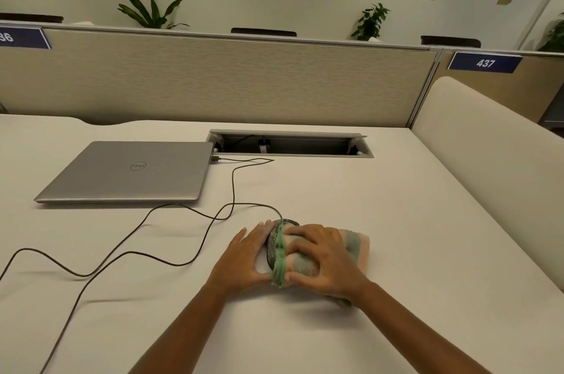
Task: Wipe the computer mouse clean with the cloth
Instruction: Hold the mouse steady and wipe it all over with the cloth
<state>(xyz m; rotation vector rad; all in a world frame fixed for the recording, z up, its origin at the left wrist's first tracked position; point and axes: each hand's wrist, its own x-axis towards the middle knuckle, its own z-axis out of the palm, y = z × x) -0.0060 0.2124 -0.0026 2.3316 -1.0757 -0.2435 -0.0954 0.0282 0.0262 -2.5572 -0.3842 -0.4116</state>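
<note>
A dark wired computer mouse (272, 240) lies on the pale desk, mostly covered by a pink and green striped cloth (354, 244). My left hand (244, 257) holds the mouse by its left side, fingers along its edge and thumb at its near end. My right hand (323, 260) presses the cloth down over the mouse, fingers curled into the fabric. Only the mouse's left edge and front tip show.
The mouse's black cable (195, 248) loops across the desk to the left. A shut grey laptop (131, 172) lies at the back left, its own cable running to an open cable tray (290, 145). A beige partition (213, 77) backs the desk; a cream divider (488, 154) stands right.
</note>
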